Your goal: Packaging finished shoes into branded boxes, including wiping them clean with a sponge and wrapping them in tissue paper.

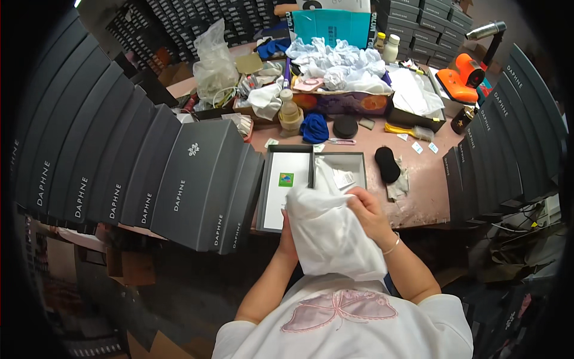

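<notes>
A soft white cloth bag (338,239) hangs between my hands in front of my chest, its upper edge folded and creased. My right hand (371,216) pinches the bag near its top right edge. At the bag's left side is my left hand (289,236), closed on it, with most of the fingers hidden behind the cloth. Whatever is inside the bag, if anything, cannot be made out. Just beyond, a dark grey shoe box (362,160) lies open with white material in it. Beside it on the left sits a dark-rimmed box part (268,164) with a white inside and a green square sticker.
Rows of dark grey shoe boxes stand left (197,173) and right (496,137). A black oval pad (387,165) lies on a rag. Farther back are a carton of crumpled white paper (335,66), a bottle (290,113), a blue cloth (314,127) and an orange device (457,85).
</notes>
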The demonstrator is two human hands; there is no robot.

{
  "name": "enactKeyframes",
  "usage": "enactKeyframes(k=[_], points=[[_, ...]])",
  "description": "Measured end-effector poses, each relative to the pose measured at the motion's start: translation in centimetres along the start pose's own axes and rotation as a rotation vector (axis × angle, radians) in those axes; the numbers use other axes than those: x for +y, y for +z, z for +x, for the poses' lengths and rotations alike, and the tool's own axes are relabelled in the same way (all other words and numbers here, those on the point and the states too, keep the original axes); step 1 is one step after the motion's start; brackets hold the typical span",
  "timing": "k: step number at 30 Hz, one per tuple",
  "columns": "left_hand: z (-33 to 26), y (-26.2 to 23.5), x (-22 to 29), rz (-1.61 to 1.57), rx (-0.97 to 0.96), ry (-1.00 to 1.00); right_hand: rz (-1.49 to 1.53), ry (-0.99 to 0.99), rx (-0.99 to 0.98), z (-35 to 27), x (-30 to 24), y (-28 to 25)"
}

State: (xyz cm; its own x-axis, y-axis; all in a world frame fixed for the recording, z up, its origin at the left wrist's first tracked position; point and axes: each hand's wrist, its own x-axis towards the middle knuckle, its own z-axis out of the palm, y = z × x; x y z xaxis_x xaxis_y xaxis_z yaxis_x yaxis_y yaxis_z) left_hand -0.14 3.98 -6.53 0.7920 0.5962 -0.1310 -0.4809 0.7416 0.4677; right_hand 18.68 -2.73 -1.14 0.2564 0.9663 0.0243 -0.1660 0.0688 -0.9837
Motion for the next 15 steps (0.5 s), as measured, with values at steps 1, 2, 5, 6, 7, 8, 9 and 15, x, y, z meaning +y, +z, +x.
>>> enactKeyframes(k=[1, 2, 5, 6, 7, 8, 9, 15], points=[[0.2, 0.0, -0.4, 0.138, 0.039, 0.046, -0.209, -0.061, -0.016, 0.3, 0.0, 0.5], [0.6, 0.3, -0.6, 0.281, 0.078, 0.091, -0.415, -0.123, -0.035, 0.7, 0.1, 1.0], [1.1, 0.2, -1.4, 0.356, 0.084, 0.124, -0.651, -0.395, 0.009, 2.9, 2.4, 1.2], [1.3, -0.3, -1.6, 0.622, 0.036, 0.164, -0.617, -0.546, -0.075, 3.7, 2.9, 1.6], [1.2, -0.3, -1.7, 0.439, 0.056, 0.091, -0.625, -0.487, -0.076, 4.3, 3.2, 1.9], [1.3, 0.4, -1.6, 0.255, 0.086, 0.025, -0.634, -0.436, -0.074, 5.2, 3.3, 2.0], [1.4, 0.0, -1.4, 0.164, 0.087, 0.052, -0.641, -0.392, -0.073, 6.0, 3.5, 2.1], [1.0, -2.7, 3.0, 0.054, 0.313, 0.334, -0.364, 0.204, -0.11, 2.7, 1.7, -2.2]])
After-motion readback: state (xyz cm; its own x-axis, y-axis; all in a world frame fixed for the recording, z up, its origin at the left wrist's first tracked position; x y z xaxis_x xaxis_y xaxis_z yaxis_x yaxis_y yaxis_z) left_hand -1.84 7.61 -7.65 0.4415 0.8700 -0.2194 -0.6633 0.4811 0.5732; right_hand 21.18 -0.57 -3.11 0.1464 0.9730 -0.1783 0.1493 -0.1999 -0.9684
